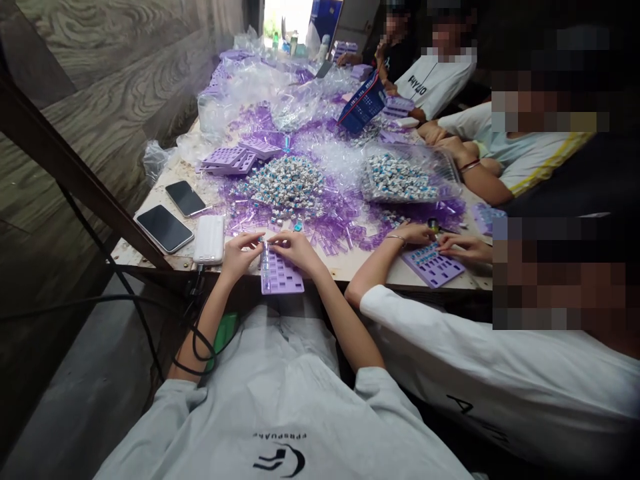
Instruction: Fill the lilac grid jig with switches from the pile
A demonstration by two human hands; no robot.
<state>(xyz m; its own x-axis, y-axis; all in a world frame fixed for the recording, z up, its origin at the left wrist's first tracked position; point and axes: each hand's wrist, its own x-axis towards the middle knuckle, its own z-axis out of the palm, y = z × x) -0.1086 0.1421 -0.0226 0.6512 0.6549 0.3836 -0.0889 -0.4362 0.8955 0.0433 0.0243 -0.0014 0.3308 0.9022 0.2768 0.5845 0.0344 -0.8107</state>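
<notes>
A purple slotted tray [281, 275] lies at the table's near edge in front of me. My left hand [241, 251] rests at the tray's top left corner, fingers pinched on a small piece I cannot make out. My right hand [297, 247] sits at the tray's top right, fingers curled down onto its upper rows; what it holds is hidden. Just beyond my hands lies a heap of small blue-and-white pieces [287, 187] on a spread of clear purple caps [345, 227].
Two dark phones [165, 228] [185, 198] and a white power bank [210, 239] lie left of my hands. Stacked purple trays [233, 159] sit farther back. A neighbour's hands [440, 241] work on another tray [434, 263] at my right. More people sit along the right side.
</notes>
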